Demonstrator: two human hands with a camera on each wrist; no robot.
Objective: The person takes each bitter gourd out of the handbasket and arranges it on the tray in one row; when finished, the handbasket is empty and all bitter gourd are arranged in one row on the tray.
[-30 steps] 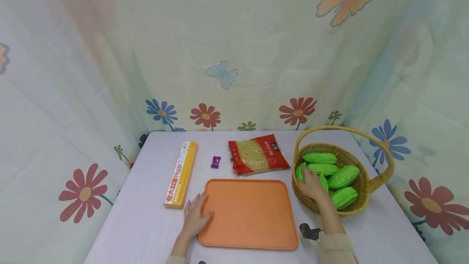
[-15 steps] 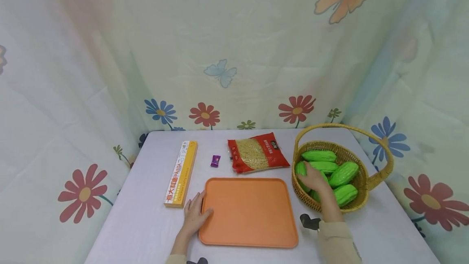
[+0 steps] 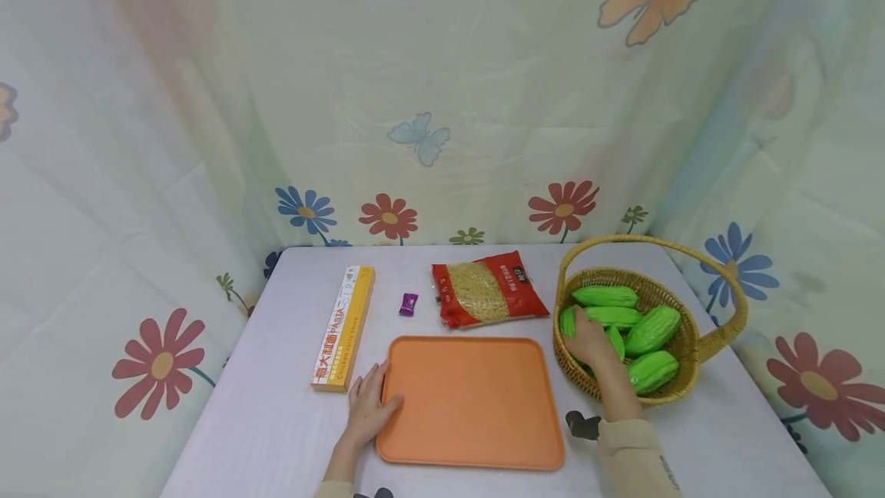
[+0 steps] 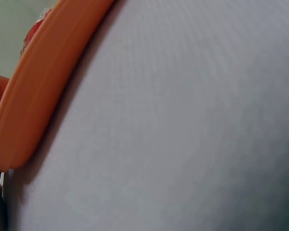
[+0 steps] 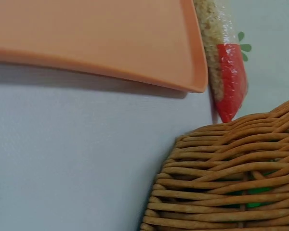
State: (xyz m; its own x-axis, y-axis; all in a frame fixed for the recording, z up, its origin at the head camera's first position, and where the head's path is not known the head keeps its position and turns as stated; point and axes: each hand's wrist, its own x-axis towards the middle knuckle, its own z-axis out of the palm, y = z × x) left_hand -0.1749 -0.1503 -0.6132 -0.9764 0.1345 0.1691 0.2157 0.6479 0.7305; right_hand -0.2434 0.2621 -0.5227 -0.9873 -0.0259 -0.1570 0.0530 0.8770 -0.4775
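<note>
My right hand (image 3: 591, 340) reaches into a wicker basket (image 3: 684, 376) in the head view and grips a green bitter melon (image 3: 567, 321) at the basket's left side. The hand partly covers this melon. Several other bitter melons (image 3: 650, 330) lie around it. At the left edge of an orange tray (image 3: 470, 406) rests my left hand (image 3: 366, 410), its thumb over the rim and its fingers extended along the outside. The right wrist view shows the basket's woven wall (image 5: 231, 178) but not the hand. In the left wrist view the tray's side (image 4: 48, 82) appears, with a bit of finger.
A yellow and white pasta box (image 3: 343, 329) lies left of the tray. Behind the tray are a small purple wrapped candy (image 3: 408, 304) and a red bag of pasta (image 3: 489, 290). The basket's tall handle (image 3: 736, 313) arches over its right and back. Printed curtains enclose the table.
My right hand has shifted slightly within the basket, and the bitter melon under it has moved a little. My left hand has stayed on the tray's edge.
</note>
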